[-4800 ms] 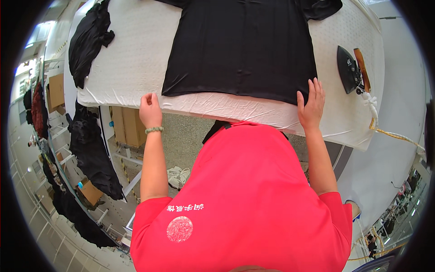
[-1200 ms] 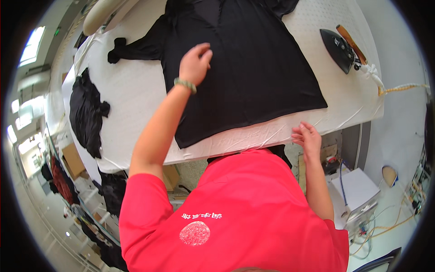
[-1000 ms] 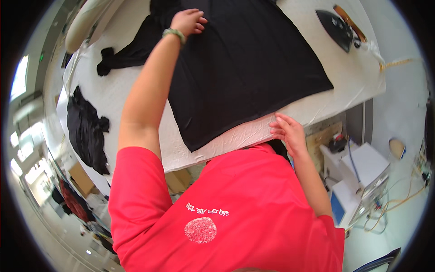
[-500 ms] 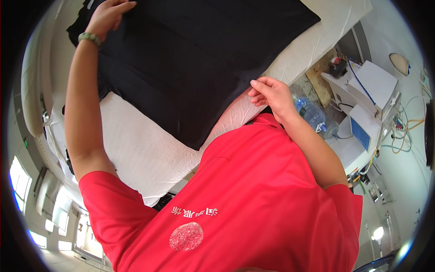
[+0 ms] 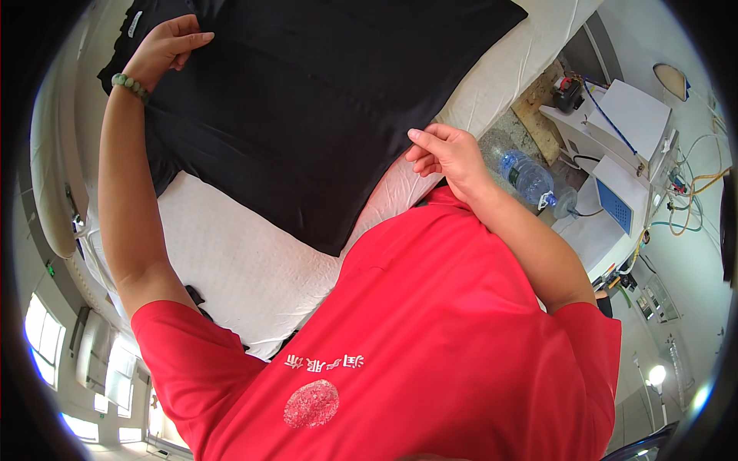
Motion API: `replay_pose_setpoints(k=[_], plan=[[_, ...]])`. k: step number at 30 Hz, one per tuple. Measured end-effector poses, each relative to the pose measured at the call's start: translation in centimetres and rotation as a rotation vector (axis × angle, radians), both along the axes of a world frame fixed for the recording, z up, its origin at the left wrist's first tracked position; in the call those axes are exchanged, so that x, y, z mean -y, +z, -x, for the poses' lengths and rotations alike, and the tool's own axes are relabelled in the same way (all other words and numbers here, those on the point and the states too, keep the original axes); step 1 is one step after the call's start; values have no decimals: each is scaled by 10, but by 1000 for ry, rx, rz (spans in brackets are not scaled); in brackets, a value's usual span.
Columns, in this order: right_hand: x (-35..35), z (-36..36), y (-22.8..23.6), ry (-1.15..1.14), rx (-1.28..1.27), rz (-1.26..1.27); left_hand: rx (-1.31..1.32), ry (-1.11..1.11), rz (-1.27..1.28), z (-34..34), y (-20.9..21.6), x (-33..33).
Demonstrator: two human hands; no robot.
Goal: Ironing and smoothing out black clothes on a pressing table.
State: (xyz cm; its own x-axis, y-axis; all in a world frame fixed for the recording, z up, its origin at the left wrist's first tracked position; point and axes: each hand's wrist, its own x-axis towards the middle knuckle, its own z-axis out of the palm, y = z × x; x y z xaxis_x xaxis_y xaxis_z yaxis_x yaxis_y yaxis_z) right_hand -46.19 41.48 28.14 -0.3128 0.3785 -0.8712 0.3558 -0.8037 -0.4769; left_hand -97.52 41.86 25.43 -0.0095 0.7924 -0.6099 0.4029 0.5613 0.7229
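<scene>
A black garment lies spread over a white padded table, with one corner pointing toward my body and a small white label at its far left. My left hand, a green bead bracelet on its wrist, is closed with thumb and curled fingers on the cloth near its far left side. Along the right edge of the garment, my right hand pinches the fabric between thumb and forefinger, the other fingers curled below. Exactly how much cloth each hand holds is hidden.
The white-covered table extends under the garment and toward my left. On the right are clear plastic bottles on the floor, beside a white machine with a blue panel and cables. Windows show at the lower left.
The whole view has shifted slightly. My left hand sits a little nearer and further left in the picture; my right hand appears slightly further left, still at the garment's edge.
</scene>
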Motion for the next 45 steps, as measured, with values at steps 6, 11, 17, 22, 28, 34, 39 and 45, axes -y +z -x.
replay_pose_setpoints(k=[6,11,17,22,28,34,39,45], plan=[[1,0,-2,-9,4,-2,-67,-15,32,1,3,-4],[1,0,-2,-7,3,5,-73,8,19,-3,2,0],[-1,4,3,-22,9,68,-66,14,5,-2,-1,1],[-1,5,4,-62,29,112,-104,19,37,-4,0,1],[0,1,-1,-44,-29,61,-46,87,34,-7,0,5],[1,0,-3,-61,-37,23,-75,63,37,-7,0,4],[1,1,-4,-42,-28,4,-47,108,-16,-6,-1,6],[3,-1,-6,-57,-27,-54,59,288,-129,-3,-18,20]])
